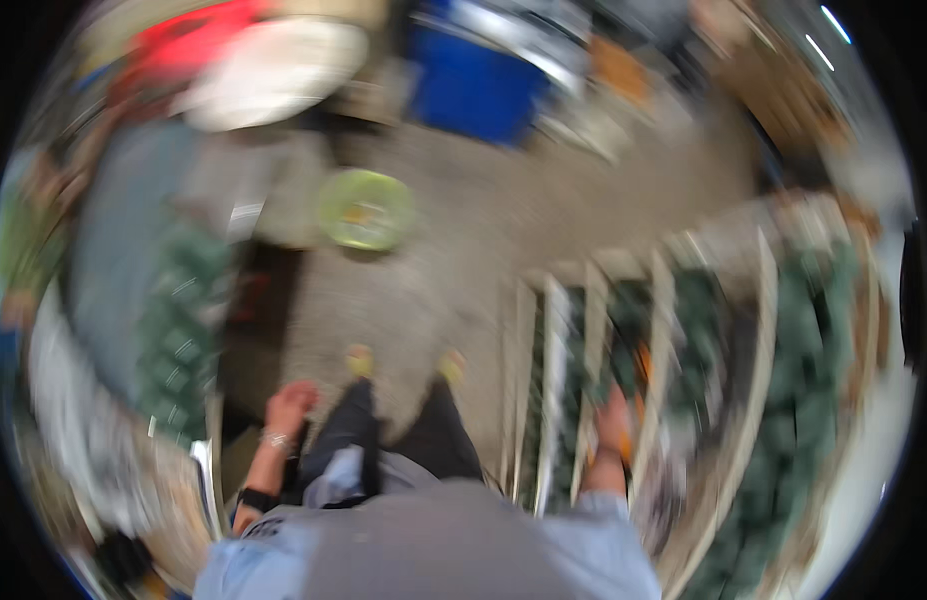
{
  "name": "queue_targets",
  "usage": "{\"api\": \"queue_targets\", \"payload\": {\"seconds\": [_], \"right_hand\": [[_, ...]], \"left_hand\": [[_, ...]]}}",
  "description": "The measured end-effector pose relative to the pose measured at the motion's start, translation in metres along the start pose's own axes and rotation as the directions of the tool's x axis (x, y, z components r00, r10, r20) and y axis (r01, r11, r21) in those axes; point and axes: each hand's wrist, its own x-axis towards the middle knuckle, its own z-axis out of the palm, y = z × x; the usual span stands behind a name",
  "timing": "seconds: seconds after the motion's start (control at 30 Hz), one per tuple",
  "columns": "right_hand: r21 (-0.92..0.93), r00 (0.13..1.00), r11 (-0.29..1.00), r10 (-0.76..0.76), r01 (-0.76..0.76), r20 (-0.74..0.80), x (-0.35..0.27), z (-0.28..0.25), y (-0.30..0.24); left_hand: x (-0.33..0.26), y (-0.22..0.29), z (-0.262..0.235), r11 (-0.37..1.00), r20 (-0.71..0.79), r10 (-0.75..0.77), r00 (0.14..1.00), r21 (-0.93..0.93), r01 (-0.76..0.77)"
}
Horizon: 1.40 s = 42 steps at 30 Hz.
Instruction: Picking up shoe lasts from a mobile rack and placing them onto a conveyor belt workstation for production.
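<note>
The whole picture is smeared by motion. My left hand (290,403) hangs beside my leg, with a bracelet and a dark watch at the wrist. Nothing can be made out in it, and its fingers are too blurred to read. On the right, my right hand (612,418) reaches in among the pale upright boards of a rack (655,340). Dark green blocky pieces (695,330) fill the gaps between those boards. Close to this hand is something orange (643,365). Whether the right hand grips anything is hidden by blur.
A yellow-green basin (366,209) stands on the grey floor (463,200) ahead. Beyond it are a blue bin (473,85) and a white round shape (283,70). More green pieces (183,320) line a table at left, where another person's green clothing (28,235) shows.
</note>
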Motion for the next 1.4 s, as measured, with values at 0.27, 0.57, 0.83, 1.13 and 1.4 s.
{"api": "queue_targets", "payload": {"seconds": [0.27,0.57,0.83,1.13,1.4], "right_hand": [[0.658,0.685,0.553,0.725,-0.51,-0.079,-0.009,0.026,0.032],[0.892,0.866,0.149,0.352,-0.426,0.355,0.003,-0.004,0.037],[0.669,0.452,0.082,0.797,-0.738,0.401,0.033,0.012,0.009],[0.719,0.787,0.32,0.247,-0.617,0.565,-0.005,-0.003,-0.241],[0.623,0.576,0.567,-0.292,-0.539,0.764,-0.012,0.002,-0.537]], "left_hand": [[0.049,-0.009,0.012,0.99,0.353,-0.137,0.925,0.063,0.122],[0.006,-0.006,0.043,0.946,0.242,-0.225,0.944,0.286,0.152],[-0.006,-0.027,0.004,0.984,0.125,-0.162,0.979,-0.059,0.17],[0.041,-0.016,-0.085,0.967,0.042,-0.018,0.999,-0.253,0.028],[0.079,0.069,-0.149,0.872,-0.248,0.326,0.912,-0.295,-0.392]]}}
